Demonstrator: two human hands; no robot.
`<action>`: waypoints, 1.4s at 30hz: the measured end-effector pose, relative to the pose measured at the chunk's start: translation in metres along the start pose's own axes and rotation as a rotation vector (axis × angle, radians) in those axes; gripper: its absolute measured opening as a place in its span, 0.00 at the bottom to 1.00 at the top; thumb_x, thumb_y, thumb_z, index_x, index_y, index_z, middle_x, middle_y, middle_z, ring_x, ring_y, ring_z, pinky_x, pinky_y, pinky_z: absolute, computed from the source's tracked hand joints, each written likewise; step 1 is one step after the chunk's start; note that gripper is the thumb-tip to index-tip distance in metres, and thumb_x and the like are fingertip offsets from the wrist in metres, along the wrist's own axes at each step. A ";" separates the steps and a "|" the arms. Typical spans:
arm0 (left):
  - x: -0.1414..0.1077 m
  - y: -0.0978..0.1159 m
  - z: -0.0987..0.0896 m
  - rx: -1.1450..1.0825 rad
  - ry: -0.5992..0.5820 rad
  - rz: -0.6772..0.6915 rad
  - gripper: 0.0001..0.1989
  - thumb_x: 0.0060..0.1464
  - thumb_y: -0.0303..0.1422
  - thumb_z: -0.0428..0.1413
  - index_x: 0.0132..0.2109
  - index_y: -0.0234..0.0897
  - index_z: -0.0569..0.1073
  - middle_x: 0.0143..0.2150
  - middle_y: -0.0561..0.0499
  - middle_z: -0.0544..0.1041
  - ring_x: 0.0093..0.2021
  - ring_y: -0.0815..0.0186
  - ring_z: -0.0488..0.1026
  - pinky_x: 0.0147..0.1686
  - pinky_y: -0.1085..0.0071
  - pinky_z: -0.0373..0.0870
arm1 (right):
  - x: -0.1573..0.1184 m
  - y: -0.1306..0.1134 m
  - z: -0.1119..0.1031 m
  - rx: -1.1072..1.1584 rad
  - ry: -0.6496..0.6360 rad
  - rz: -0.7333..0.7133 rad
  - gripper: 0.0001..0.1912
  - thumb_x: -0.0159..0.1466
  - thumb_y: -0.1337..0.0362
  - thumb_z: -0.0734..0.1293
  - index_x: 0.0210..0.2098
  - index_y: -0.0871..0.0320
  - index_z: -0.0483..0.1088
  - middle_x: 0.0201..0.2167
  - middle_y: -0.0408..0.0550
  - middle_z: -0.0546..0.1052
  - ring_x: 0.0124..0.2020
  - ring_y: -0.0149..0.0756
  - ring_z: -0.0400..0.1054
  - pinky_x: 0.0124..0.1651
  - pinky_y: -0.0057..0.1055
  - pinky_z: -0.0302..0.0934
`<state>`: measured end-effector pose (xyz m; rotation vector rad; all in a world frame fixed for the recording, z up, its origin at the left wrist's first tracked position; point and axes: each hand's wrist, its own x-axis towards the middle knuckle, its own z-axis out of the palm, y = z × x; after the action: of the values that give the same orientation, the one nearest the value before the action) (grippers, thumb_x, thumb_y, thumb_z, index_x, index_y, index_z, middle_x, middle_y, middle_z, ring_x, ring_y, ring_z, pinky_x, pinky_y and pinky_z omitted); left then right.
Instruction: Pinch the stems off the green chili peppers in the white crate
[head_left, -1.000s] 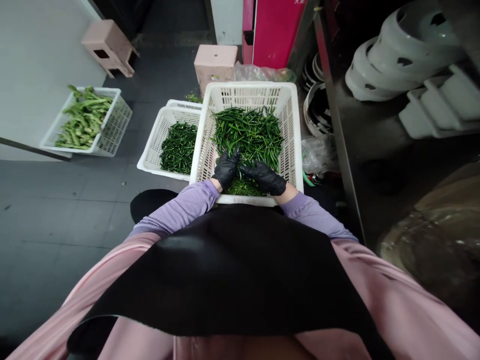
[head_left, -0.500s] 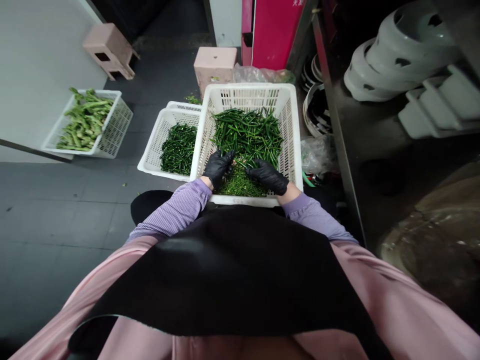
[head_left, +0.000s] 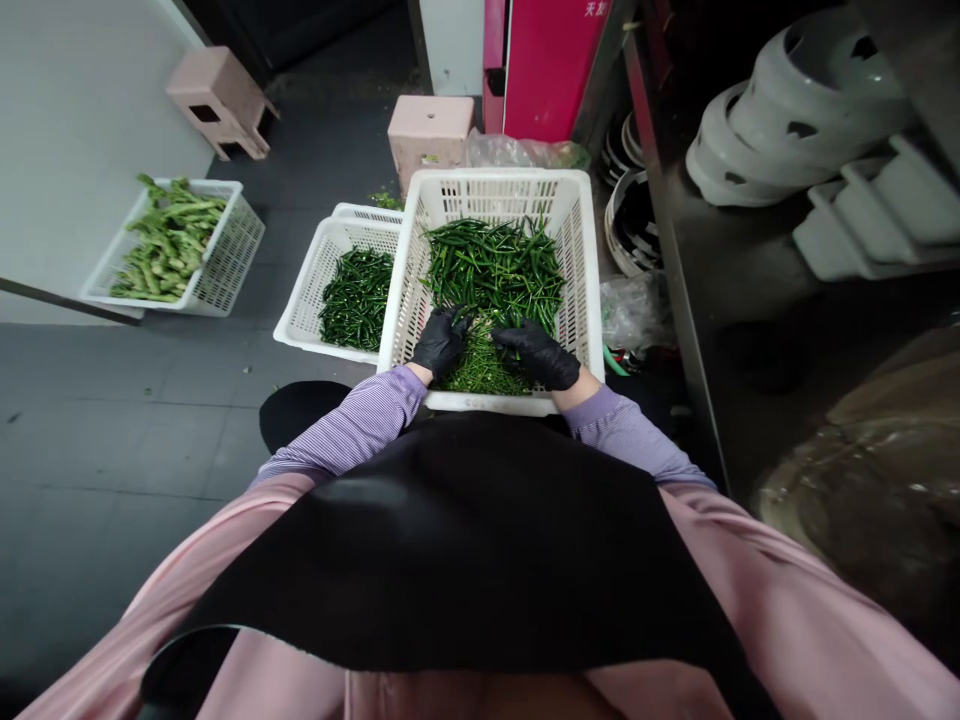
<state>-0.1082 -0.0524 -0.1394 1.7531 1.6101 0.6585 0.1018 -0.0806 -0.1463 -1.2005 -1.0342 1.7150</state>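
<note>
At far left on the floor sits a basket of pale stalks (head_left: 171,245), then a low basket of dark chilies (head_left: 357,296). Centre, the tall basket (head_left: 583,290) holds green chilies (head_left: 495,268). Since a second ago the hands have pulled back toward the near pile of stems (head_left: 480,368). Left hand (head_left: 441,342) curled, likely pinching a chili, too small to tell. Right hand (head_left: 537,354) half-clenched on the pile. Plastic bags (head_left: 637,310) crowd the right rim; stacked bowls (head_left: 795,110) beyond.

Pink stools (head_left: 430,135), crate of pale green stalks (head_left: 169,240), white dishes (head_left: 795,100)
</note>
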 end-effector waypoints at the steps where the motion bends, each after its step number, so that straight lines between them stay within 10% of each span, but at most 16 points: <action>1: 0.000 -0.004 0.005 0.059 0.023 0.035 0.23 0.72 0.43 0.59 0.63 0.31 0.82 0.64 0.31 0.81 0.69 0.46 0.76 0.73 0.50 0.70 | -0.001 0.001 0.003 0.017 -0.028 -0.011 0.18 0.56 0.48 0.83 0.32 0.52 0.76 0.32 0.45 0.82 0.40 0.42 0.76 0.50 0.44 0.76; 8: -0.020 0.005 0.037 0.108 -0.040 0.215 0.34 0.61 0.32 0.62 0.73 0.31 0.74 0.76 0.29 0.72 0.77 0.42 0.69 0.77 0.45 0.66 | -0.001 -0.003 0.011 0.003 -0.070 -0.070 0.21 0.52 0.45 0.83 0.30 0.53 0.79 0.33 0.48 0.83 0.45 0.47 0.77 0.54 0.47 0.75; 14: -0.027 0.011 -0.013 -0.193 -0.375 -0.138 0.22 0.58 0.43 0.69 0.54 0.33 0.86 0.48 0.38 0.87 0.49 0.49 0.84 0.53 0.54 0.83 | -0.008 -0.014 -0.007 -0.102 -0.058 -0.031 0.14 0.58 0.50 0.79 0.28 0.53 0.79 0.30 0.45 0.81 0.41 0.42 0.75 0.44 0.39 0.72; 18: -0.022 0.009 -0.041 -0.292 -0.242 -0.265 0.23 0.60 0.51 0.67 0.49 0.37 0.88 0.47 0.44 0.89 0.51 0.54 0.84 0.56 0.59 0.79 | -0.011 -0.020 -0.002 -0.133 -0.156 0.078 0.17 0.53 0.50 0.83 0.31 0.55 0.80 0.28 0.42 0.79 0.29 0.35 0.68 0.35 0.35 0.67; 26: -0.028 0.046 -0.019 -0.598 -0.325 -0.339 0.19 0.66 0.39 0.65 0.28 0.38 0.73 0.26 0.51 0.73 0.29 0.66 0.71 0.35 0.66 0.72 | -0.007 -0.018 0.000 -0.171 -0.254 -0.043 0.14 0.53 0.52 0.82 0.26 0.52 0.78 0.29 0.43 0.81 0.37 0.41 0.74 0.51 0.44 0.75; 32: -0.028 0.034 -0.021 0.293 -0.208 -0.116 0.05 0.64 0.28 0.60 0.42 0.35 0.82 0.44 0.41 0.82 0.49 0.53 0.81 0.50 0.62 0.76 | -0.008 -0.017 -0.006 -0.234 -0.235 0.035 0.14 0.55 0.54 0.83 0.25 0.52 0.79 0.26 0.44 0.80 0.32 0.42 0.74 0.44 0.45 0.75; 35: -0.012 0.021 -0.029 0.689 -0.314 -0.087 0.22 0.59 0.27 0.64 0.60 0.32 0.84 0.61 0.31 0.81 0.61 0.44 0.80 0.58 0.59 0.76 | -0.005 -0.018 -0.018 -0.191 -0.108 -0.035 0.11 0.58 0.54 0.82 0.31 0.52 0.82 0.32 0.48 0.83 0.43 0.49 0.79 0.52 0.48 0.77; 42: 0.035 0.023 0.006 0.612 -0.446 -0.111 0.16 0.63 0.36 0.63 0.53 0.32 0.87 0.48 0.34 0.87 0.52 0.49 0.84 0.54 0.61 0.77 | 0.004 -0.016 -0.022 0.166 0.095 0.039 0.19 0.57 0.46 0.82 0.40 0.50 0.82 0.38 0.45 0.85 0.46 0.47 0.81 0.48 0.46 0.78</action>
<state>-0.0846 -0.0195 -0.1289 2.0153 1.6603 -0.3094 0.1240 -0.0668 -0.1378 -1.1893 -0.8008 1.7201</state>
